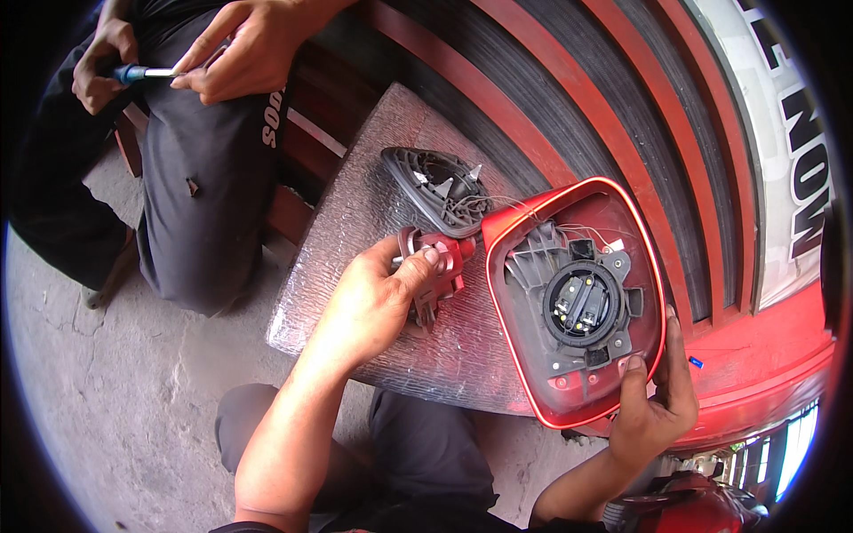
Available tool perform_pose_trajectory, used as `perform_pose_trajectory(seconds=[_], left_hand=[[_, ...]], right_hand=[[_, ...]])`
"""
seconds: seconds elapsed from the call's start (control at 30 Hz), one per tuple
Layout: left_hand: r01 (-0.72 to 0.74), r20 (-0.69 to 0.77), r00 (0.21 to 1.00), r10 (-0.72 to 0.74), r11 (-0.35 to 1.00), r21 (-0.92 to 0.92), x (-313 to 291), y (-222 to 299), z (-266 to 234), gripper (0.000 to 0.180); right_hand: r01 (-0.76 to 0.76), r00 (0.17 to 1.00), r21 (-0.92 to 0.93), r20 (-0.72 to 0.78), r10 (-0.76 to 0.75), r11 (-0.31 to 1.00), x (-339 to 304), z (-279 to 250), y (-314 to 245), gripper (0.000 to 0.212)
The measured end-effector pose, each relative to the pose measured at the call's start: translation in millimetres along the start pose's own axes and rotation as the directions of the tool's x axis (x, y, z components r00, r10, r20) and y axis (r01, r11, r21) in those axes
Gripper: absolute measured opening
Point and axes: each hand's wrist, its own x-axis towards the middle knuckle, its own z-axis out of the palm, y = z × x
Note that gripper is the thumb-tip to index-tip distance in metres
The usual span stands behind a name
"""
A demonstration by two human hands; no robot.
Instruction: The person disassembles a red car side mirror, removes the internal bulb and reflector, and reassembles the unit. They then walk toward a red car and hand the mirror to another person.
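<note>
My left hand (366,306) is closed on a red and dark metal bracket (449,266), thumb on top. Just beyond it lies a black plastic mirror base (422,200) with its hollow side showing. Thin wires run from this base into a red side-mirror housing (533,373), which has no glass in it. Inside the housing sits a round black mirror motor (582,304) on a grey frame. My right hand (653,404) grips the housing's lower right rim, thumb inside and fingers behind.
A bubble-wrapped panel (338,275) lies under the parts, on a red and black slatted bench (613,151). At the upper left, another person's hands (244,49) hold a blue-handled screwdriver (133,74). A small blue piece (696,362) lies on the red surface at right.
</note>
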Motion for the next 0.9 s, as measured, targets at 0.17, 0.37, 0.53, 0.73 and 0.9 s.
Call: perform_pose_trajectory(seconds=[0.17, 0.37, 0.53, 0.73, 0.9], left_hand=[[-0.012, -0.052, 0.998, 0.020, 0.988, 0.152, 1.4, -2.3, -1.8, 0.042], [-0.112, -0.191, 0.917, 0.350, 0.685, 0.720, -9.0, 7.2, 28.5, 0.037], [-0.077, -0.259, 0.903, 0.342, 0.724, 0.686, 1.5, 1.1, 26.4, 0.032], [0.078, -0.338, 0.933, 0.122, 0.849, 0.522, 13.3, 18.7, -8.7, 0.044], [0.073, -0.400, 0.886, 0.236, 0.780, 0.622, 9.7, 17.1, 8.5, 0.048]], right_hand=[[0.010, 0.999, 0.018, -0.034, -0.009, 1.000, -2.8, 4.7, 11.1, 0.062], [0.116, 0.992, -0.041, -0.050, -0.118, 0.992, -8.1, 10.9, 24.5, 0.059], [0.186, 0.979, 0.034, -0.085, -0.183, 0.982, -9.8, 18.3, 43.6, 0.056], [0.346, 0.938, 0.036, -0.038, -0.345, 0.938, 1.8, 18.5, 50.8, 0.059], [0.370, 0.929, 0.107, -0.015, -0.371, 0.923, 6.0, 17.2, 56.3, 0.058]])
